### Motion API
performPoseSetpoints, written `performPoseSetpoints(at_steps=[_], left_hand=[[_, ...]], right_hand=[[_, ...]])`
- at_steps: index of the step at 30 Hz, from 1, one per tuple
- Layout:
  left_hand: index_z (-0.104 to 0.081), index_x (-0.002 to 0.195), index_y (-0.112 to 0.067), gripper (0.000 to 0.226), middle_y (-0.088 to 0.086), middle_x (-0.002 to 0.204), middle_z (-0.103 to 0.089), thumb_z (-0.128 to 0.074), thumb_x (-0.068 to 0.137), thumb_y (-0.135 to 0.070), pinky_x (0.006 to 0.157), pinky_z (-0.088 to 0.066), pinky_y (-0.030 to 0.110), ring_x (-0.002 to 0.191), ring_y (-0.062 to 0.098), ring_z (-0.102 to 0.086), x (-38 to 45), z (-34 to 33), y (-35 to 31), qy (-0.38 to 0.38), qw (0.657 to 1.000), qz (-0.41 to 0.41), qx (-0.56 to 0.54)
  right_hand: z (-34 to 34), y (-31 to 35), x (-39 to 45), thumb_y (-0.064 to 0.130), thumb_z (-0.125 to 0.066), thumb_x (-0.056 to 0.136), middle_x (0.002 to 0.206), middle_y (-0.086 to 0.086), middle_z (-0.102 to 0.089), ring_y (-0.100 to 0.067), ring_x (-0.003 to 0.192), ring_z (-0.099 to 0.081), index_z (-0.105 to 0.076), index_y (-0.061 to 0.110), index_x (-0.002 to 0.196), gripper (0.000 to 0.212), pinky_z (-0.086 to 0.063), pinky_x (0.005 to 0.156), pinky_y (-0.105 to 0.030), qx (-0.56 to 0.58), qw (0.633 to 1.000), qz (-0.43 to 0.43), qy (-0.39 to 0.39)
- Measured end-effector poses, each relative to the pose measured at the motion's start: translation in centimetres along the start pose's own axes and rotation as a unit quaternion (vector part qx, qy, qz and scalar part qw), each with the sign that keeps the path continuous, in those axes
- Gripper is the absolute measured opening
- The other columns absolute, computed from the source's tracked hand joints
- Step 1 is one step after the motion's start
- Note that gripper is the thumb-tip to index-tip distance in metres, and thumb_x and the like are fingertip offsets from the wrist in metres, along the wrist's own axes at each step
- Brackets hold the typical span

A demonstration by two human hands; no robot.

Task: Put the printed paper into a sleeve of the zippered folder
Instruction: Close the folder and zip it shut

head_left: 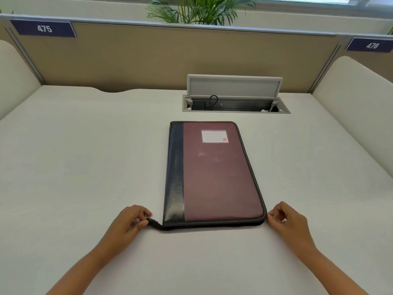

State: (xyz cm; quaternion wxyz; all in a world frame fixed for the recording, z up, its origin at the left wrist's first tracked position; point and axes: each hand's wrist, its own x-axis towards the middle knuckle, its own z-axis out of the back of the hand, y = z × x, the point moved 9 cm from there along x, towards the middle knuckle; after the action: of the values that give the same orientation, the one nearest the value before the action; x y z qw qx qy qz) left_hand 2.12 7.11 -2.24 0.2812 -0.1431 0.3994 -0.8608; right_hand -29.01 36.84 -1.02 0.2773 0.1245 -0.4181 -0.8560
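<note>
The zippered folder (213, 173) lies shut and flat on the white worktop (85, 167), at the centre of the frame, its long axis running from the lower middle up toward the cable hatch (235, 96) in the upper middle. Its dark spine strip is on the frame's left, the maroon cover with a label (214, 136) on the right.

Both hands sit at the folder's near short edge, one at each lower corner. The left hand (129, 220), in the lower left, pinches the zipper pull tab (153, 222) that sticks out from the folder's lower-left corner. The right hand (286, 220), lower right, has its fingers curled with the tips just beside the lower-right corner; whether they touch it or hold anything I cannot tell.

The zip is therefore nearest the left hand, and I judge the opening pull would run along the near edge toward the frame's right. The printed paper is not in view
</note>
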Motion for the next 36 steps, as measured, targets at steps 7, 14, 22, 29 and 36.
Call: performPoseSetpoints(at_steps=[7,14,22,29,36], left_hand=[[-0.058,0.111,-0.019,0.051,-0.008,0.121,-0.057,-0.04,0.08,-0.056,0.094,-0.039,0.028,0.11,0.011,-0.052,4.4,-1.3,-6.1,-0.048,0.992,-0.009,0.12],[-0.017,0.146,-0.024,0.059,-0.004,0.158,-0.01,-0.027,0.094,-0.05,0.117,0.0,0.04,0.146,0.021,0.0,10.0,-9.1,-9.6,0.013,0.956,0.005,0.293],[-0.057,0.126,-0.018,0.057,0.002,0.132,-0.058,-0.027,0.087,-0.047,0.096,-0.043,0.052,0.123,0.026,-0.052,9.3,-9.3,-10.4,0.041,0.925,0.006,0.378],[-0.057,0.126,-0.019,0.065,0.001,0.132,-0.057,-0.008,0.094,-0.047,0.095,-0.045,0.051,0.123,0.025,-0.053,9.4,-9.3,-9.9,0.043,0.919,0.023,0.392],[-0.054,0.128,-0.018,0.059,0.002,0.135,-0.055,-0.02,0.092,-0.049,0.104,-0.02,0.043,0.126,0.026,-0.05,9.4,-9.3,-9.9,0.033,0.918,0.003,0.395]], right_hand=[[-0.3,0.5,2.3,0.013,-0.075,0.072,0.074,0.021,-0.066,-0.001,0.063,-0.056,-0.067,0.038,0.069,0.027,-0.041,0.057,-0.003,-0.006,0.999,0.008,0.04],[-0.4,0.6,2.9,0.01,-0.077,0.069,0.072,0.012,-0.064,-0.006,0.06,-0.055,-0.063,0.031,0.063,0.026,-0.04,0.055,-0.007,-0.031,0.997,0.05,0.054],[-0.7,-0.2,6.4,0.023,-0.076,0.074,0.067,0.012,-0.063,-0.005,0.043,-0.046,-0.067,0.03,0.064,0.015,-0.038,0.039,-0.016,0.035,0.998,-0.016,0.043],[-2.4,2.2,12.8,0.023,-0.072,0.077,0.075,0.014,-0.064,0.0,0.064,-0.054,-0.064,0.03,0.068,0.014,-0.04,0.06,-0.008,-0.038,0.998,0.037,0.031],[-4.3,3.6,18.0,0.028,-0.066,0.081,0.082,0.01,-0.063,-0.005,0.079,-0.058,-0.066,0.024,0.076,0.006,-0.039,0.066,-0.011,-0.074,0.997,0.036,0.006]])
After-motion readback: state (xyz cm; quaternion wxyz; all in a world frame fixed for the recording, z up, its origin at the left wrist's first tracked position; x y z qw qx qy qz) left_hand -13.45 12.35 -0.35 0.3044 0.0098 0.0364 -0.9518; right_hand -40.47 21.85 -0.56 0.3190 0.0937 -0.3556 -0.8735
